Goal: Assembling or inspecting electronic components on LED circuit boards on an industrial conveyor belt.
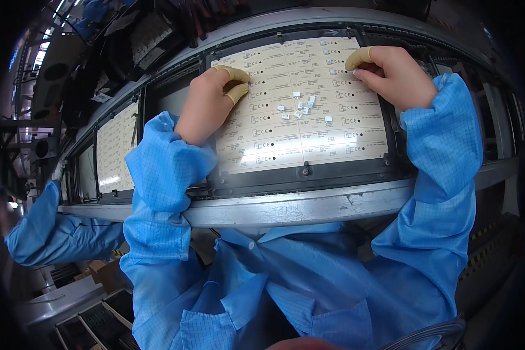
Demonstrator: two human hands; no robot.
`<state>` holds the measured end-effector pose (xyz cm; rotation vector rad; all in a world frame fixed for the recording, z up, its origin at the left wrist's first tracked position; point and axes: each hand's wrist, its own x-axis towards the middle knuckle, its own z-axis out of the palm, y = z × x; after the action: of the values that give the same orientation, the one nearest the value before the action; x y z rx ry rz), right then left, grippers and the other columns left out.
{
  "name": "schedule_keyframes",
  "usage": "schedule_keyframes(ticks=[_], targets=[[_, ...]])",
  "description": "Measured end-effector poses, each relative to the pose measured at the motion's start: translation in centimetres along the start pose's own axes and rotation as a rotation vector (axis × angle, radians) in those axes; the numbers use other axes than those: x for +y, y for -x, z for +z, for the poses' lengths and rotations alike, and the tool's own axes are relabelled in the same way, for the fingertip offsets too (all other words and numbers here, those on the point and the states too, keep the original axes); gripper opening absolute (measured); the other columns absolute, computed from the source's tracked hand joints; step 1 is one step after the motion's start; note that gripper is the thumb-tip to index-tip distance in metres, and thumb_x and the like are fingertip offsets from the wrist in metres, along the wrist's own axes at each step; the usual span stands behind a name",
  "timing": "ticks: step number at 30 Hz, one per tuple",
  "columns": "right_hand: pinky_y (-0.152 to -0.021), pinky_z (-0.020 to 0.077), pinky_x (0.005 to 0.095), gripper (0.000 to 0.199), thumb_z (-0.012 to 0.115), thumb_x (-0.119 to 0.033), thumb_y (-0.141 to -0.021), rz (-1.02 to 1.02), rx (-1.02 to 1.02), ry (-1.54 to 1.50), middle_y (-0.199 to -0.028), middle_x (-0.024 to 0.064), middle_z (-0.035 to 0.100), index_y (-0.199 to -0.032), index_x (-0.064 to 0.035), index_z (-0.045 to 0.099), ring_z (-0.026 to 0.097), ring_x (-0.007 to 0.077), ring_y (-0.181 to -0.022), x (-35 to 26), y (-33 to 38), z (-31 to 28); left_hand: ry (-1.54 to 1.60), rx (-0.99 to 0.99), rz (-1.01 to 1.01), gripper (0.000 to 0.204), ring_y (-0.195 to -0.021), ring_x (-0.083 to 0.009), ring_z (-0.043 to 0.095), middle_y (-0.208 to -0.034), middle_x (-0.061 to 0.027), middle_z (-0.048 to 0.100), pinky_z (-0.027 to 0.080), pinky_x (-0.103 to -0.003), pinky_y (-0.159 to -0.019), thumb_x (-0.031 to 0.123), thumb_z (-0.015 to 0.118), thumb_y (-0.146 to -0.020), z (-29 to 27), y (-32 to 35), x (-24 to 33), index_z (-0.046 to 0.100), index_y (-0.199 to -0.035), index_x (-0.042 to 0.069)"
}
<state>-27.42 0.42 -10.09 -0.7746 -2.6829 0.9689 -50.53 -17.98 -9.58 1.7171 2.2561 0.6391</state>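
A cream circuit-board panel (326,140) of repeated printed strips lies in a black frame (256,181) in front of me. My left hand (216,96), with yellow finger cots on thumb and forefinger, pinches over the panel's left part; what sits between those fingertips is too small to make out. Over the upper right part, my right hand (391,76) is closed in a pinch, its forefinger in a yellow cot, with a small white connector at the tips. Several loose white connectors (300,105) lie scattered mid-panel. Other white connectors (332,72) stand on the strips near the top right.
A metal rail (297,211) runs along the near side. Farther left on the line is another framed panel (118,149). A co-worker's blue sleeve (64,236) reaches toward the line there. Dark trays of parts (151,44) stand beyond the line at upper left.
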Motion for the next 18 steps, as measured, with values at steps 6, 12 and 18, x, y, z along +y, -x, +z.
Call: schedule_keyframes(ticks=[6, 12, 18], targets=[[-0.076, 0.0518, 0.0283, 0.019, 0.06, -0.006, -0.083, -0.011, -0.001, 0.005, -0.091, 0.013, 0.063, -0.101, 0.0014, 0.061, 0.062, 0.02, -0.082, 0.2, -0.4, 0.1, -0.001, 0.041, 0.077, 0.016, -0.078, -0.0298, 0.06, -0.087, -0.0165, 0.061, 0.049, -0.033, -0.071, 0.008, 0.063, -0.077, 0.4, 0.0, -0.1, 0.064, -0.092, 0.001], [-0.075, 0.0516, 0.0288, 0.018, 0.06, -0.006, -0.083, -0.082, -0.008, 0.043, -0.09, 0.0135, 0.063, -0.1, 0.0017, 0.06, 0.062, 0.0215, -0.082, 0.8, -0.4, 0.3, -0.222, 0.046, 0.16, 0.015, -0.08, -0.032, 0.058, -0.088, -0.0161, 0.06, 0.049, -0.036, -0.071, 0.008, 0.06, -0.079, 0.5, 0.2, 0.6, 0.063, -0.092, 0.0], [-0.074, 0.0516, 0.0288, 0.017, 0.059, -0.005, -0.083, -0.092, -0.006, 0.06, -0.09, 0.0142, 0.062, -0.099, 0.0016, 0.06, 0.062, 0.0218, -0.082, 1.0, -0.3, 0.1, -0.221, 0.033, 0.173, 0.018, -0.078, -0.03, 0.06, -0.088, -0.0144, 0.06, 0.049, -0.032, -0.069, 0.005, 0.063, -0.077, 0.5, 0.0, 0.3, 0.063, -0.095, 0.003]])
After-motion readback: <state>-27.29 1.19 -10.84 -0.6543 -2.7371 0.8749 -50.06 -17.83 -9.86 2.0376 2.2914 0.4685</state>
